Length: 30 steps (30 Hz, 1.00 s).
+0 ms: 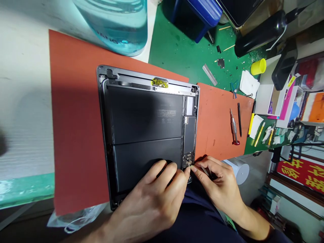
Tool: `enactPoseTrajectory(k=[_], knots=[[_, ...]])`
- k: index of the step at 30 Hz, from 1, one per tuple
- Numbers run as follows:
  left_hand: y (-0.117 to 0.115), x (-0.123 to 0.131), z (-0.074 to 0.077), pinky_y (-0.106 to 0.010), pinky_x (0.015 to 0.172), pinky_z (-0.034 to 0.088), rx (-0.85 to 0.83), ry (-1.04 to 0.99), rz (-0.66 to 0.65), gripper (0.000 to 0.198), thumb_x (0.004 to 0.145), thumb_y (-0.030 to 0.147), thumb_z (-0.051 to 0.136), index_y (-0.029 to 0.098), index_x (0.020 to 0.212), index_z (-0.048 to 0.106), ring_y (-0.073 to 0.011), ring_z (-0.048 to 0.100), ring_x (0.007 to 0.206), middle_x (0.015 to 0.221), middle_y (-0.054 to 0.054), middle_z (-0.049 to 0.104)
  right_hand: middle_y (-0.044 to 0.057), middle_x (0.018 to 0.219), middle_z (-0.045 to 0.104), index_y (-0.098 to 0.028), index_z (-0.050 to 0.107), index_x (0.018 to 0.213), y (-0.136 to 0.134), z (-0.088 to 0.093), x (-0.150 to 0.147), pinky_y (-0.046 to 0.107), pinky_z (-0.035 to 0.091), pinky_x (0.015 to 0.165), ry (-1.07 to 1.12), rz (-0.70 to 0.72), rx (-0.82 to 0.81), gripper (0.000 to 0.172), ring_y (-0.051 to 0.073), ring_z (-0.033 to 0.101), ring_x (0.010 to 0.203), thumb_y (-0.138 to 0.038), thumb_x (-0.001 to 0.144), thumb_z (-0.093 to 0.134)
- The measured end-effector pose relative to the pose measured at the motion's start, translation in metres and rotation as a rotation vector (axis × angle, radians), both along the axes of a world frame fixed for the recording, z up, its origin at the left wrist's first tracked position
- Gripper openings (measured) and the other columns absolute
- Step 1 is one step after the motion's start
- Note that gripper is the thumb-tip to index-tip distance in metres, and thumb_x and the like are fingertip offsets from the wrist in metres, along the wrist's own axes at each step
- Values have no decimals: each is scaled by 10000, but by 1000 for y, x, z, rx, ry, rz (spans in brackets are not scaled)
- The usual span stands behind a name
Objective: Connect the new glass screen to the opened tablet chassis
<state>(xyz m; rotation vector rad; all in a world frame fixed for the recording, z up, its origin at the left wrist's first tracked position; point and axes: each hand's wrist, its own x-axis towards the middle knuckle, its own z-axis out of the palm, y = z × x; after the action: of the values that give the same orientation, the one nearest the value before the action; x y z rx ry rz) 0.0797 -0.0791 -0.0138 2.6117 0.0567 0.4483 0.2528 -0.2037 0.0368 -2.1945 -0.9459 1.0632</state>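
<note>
An opened tablet (144,111), its screen off and its black battery cells (146,118) bare, lies on a red-orange mat. Along its right side runs the circuit board (189,135), with small connectors at the lower end. My left hand (159,195) rests over the lower battery cell, fingers curled, its fingertips pinched at the board's lower right corner. What they pinch is too small to make out. My right hand (220,182) meets it there from the right, thumb and forefinger closed at the tablet's edge. A thin metallic sliver shows between its fingers, mostly hidden.
A screwdriver (234,126) and a black pen-like stick (239,119) lie on the mat's right part (212,118). Behind the tablet stand a large bluish water bottle (121,27) and a blue bin (205,15). A yellow cap (258,66) and small scraps sit on the green surface.
</note>
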Motion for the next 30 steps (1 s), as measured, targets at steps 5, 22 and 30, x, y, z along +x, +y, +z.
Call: enactPoseTrajectory(k=[5, 22, 30], knots=[[-1, -1, 0, -492, 974, 425, -3, 3, -2, 401, 962, 163, 625, 11, 1325, 701, -295, 574, 989, 1025, -105, 668, -1, 764, 655, -190, 734, 865, 1, 0, 0, 254, 464, 642, -15, 8, -3, 168, 123, 600, 671, -209, 1021, 674], [-1, -2, 0, -500, 971, 462, 29, -7, 4, 403, 943, 135, 677, 43, 1335, 703, -295, 591, 1019, 1039, -90, 661, -6, 737, 634, -198, 695, 800, 0, -3, -1, 259, 439, 620, -17, -8, -9, 231, 126, 573, 655, -239, 1026, 668], [-2, 1, 1, -457, 884, 481, 55, 48, 9, 361, 971, 138, 645, 51, 1317, 699, -258, 591, 937, 948, -65, 680, -20, 722, 612, -194, 679, 783, -1, -6, 0, 250, 413, 610, -36, -10, 16, 223, 114, 547, 643, -218, 1005, 671]])
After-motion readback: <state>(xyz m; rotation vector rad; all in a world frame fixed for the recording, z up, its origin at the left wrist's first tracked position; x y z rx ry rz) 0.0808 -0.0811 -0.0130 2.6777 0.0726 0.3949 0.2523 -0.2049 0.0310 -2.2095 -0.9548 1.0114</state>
